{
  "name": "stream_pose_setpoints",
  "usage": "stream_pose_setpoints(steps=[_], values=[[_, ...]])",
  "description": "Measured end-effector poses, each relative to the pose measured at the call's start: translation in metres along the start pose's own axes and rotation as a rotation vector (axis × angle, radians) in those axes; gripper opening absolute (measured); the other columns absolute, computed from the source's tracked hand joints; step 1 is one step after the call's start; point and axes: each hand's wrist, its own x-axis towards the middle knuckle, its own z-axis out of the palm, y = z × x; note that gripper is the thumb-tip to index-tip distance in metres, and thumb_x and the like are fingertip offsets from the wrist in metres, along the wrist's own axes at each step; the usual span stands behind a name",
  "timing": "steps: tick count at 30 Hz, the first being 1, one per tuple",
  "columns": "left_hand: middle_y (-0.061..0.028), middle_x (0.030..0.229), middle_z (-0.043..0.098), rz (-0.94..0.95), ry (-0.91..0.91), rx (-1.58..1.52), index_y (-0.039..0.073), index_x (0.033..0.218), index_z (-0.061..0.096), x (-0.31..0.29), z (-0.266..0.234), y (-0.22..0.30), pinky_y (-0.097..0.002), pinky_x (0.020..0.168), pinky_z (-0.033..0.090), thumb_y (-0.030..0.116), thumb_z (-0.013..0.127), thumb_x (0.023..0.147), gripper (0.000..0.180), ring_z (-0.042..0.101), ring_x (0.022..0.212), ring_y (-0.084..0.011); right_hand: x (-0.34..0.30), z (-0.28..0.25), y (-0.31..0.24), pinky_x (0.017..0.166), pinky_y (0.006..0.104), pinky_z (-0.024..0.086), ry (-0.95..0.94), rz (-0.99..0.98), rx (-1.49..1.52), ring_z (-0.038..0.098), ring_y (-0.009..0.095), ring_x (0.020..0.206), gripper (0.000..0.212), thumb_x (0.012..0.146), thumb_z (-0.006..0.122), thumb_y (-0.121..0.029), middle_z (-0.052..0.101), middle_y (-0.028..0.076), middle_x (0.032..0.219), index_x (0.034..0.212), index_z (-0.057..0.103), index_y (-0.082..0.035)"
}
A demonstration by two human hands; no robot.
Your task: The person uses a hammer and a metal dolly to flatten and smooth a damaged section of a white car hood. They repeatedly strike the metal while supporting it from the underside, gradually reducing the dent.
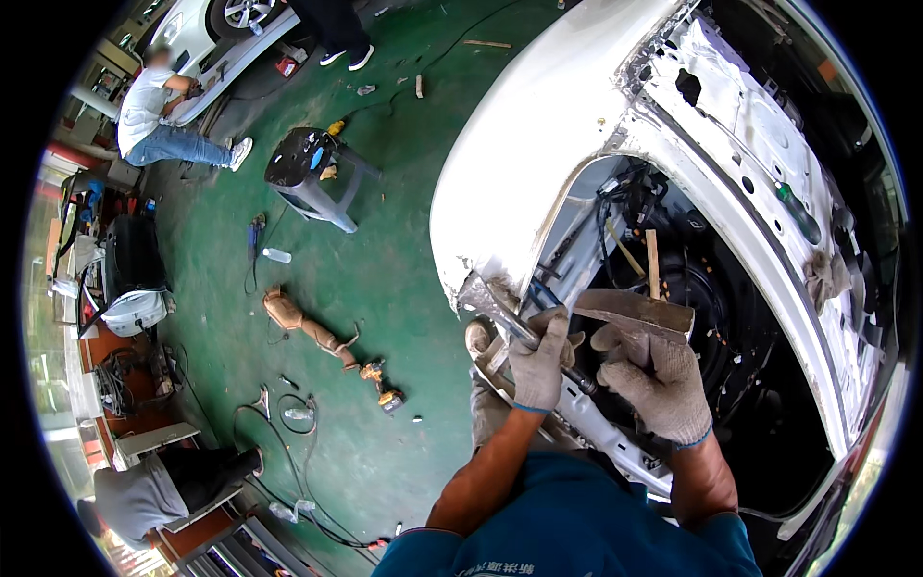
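While the left hand (540,373), gloved, is closed around a metal bar (507,315), the bar's far end lies at the lower left corner of the car body (510,173), where the paint is scuffed; whether metal meets metal there, I cannot tell. The right hand (665,392), gloved too, grips a hammer (630,310) just under its broad grey head, fingers curled beneath. That head sits in front of the opening in the car body, just to the right of the bar and apart from it. A wooden stick (653,260) shows beyond the head; whether it is the handle is unclear.

Inside the car body, dark wires (639,192) bunch near the top of the opening. On the right side of the car body rest a screwdriver (796,213) with a green grip and, below that, a rag (825,279).

Left of the car body spreads the green floor (413,173). On it, nearest the car body's lower corner, lies a drill (382,385); farther off are a bottle (277,255) and a stool (298,159) with small things on top. Farther left of the car body, beyond the stool, a person in a white shirt (144,120) works beside a second car (187,38).
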Motion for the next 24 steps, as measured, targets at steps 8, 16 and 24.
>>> stream_pose_setpoints(steps=[8,16,24], values=[[-0.0007,0.068,0.064,-0.009,-0.095,-0.072,0.002,0.094,0.072,-0.001,0.006,0.008,-0.0263,0.053,0.044,0.025,0.071,0.103,0.025,0.056,0.058,-0.0083,0.005,0.017,0.045,0.062,0.0255,0.047,-0.017,0.043,-0.071,0.054,0.007,0.069,0.029,0.099,0.067,-0.016,0.062,-0.001,0.083,0.122,0.065,0.002],[-0.0008,0.069,0.064,0.050,-0.091,-0.103,0.000,0.094,0.072,-0.001,0.013,0.017,-0.0257,0.054,0.045,0.025,0.069,0.105,0.027,0.057,0.059,-0.0076,0.027,0.032,0.012,0.068,0.0293,0.050,-0.014,-0.265,-0.286,0.058,0.011,0.073,0.030,0.101,0.068,-0.020,0.064,0.001,0.087,0.122,0.067,0.002],[-0.0064,0.102,0.074,0.201,-0.068,-0.073,0.001,0.113,0.071,0.001,0.008,-0.025,-0.0303,0.080,0.058,0.011,0.072,0.097,0.019,0.071,0.092,-0.0144,0.066,0.043,0.037,0.075,0.0407,0.060,-0.104,-0.618,-0.743,0.075,0.036,0.084,0.035,0.086,0.079,-0.020,0.074,0.018,0.104,0.116,0.070,-0.003]])
